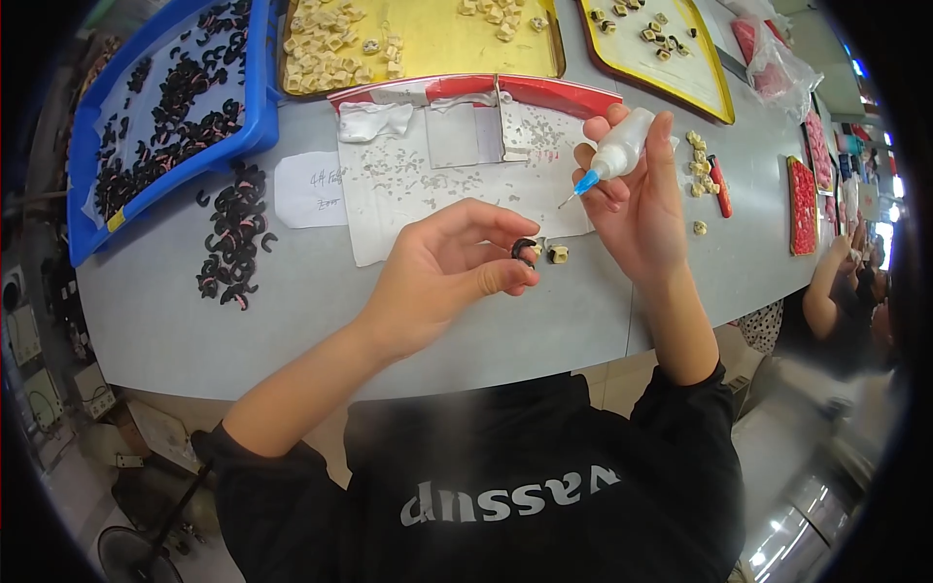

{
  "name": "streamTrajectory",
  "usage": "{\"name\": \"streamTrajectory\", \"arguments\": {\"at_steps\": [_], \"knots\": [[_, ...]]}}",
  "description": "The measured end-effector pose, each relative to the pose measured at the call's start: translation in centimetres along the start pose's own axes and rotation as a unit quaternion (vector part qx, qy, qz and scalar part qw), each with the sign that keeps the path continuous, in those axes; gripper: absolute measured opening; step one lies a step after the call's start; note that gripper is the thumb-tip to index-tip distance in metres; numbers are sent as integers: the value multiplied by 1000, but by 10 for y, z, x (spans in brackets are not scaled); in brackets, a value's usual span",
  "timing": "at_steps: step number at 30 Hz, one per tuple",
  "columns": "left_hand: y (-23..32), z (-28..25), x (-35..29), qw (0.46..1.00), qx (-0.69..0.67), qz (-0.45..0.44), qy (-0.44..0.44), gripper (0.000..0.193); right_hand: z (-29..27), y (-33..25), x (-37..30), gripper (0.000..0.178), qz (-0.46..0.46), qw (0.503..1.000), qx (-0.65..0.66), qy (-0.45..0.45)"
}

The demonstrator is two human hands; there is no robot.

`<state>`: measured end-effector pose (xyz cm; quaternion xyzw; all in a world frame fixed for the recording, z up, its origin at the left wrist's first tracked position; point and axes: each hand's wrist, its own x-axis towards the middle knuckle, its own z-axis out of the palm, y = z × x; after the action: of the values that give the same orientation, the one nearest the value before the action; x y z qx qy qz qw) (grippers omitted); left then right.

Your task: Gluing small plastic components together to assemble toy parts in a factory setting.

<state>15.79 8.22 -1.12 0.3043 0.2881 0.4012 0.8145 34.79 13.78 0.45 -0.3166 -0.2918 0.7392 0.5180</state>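
Note:
My left hand (457, 257) pinches a small black curved piece (523, 252) between thumb and fingertips, above the front part of the table. In my right hand (637, 204) is a white squeeze bottle (625, 144), tilted so its blue nozzle with a thin needle tip points down and left. The tip is apart from the black piece. Just right of my left fingertips lies a small cream cube-like piece (557, 254) with a dark side. A white sheet (389, 209) strewn with small grey bits spreads behind my hands.
At left, a pile of black curved pieces (233, 233) lies beside a blue tray (255, 117) holding many more. Yellow trays (457, 58) with cream pieces stand behind. Loose cream pieces (700, 165) and a red pen-like object (720, 187) lie at right. Another person's arm (826, 291) shows far right.

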Motion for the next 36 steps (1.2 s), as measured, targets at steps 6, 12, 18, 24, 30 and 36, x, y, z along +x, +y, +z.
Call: {"name": "streamTrajectory", "arguments": {"at_steps": [6,12,18,24,30,36], "knots": [[-4,1,2,999,17,34,-3,28,7,1,-6,41,-24,999,-33,20],[-8,-1,3,987,97,129,19,26,6,3,-10,41,-87,988,-131,12],[-9,-2,2,986,107,126,33,27,8,3,-12,42,-111,975,-194,4],[-9,-3,2,986,104,126,46,28,7,4,-14,40,-116,969,-218,-25],[-11,-4,1,985,96,133,47,29,7,3,-14,38,-108,969,-220,-35],[-10,-2,2,984,101,145,29,29,5,-2,-15,35,-89,980,-169,-63]]}}
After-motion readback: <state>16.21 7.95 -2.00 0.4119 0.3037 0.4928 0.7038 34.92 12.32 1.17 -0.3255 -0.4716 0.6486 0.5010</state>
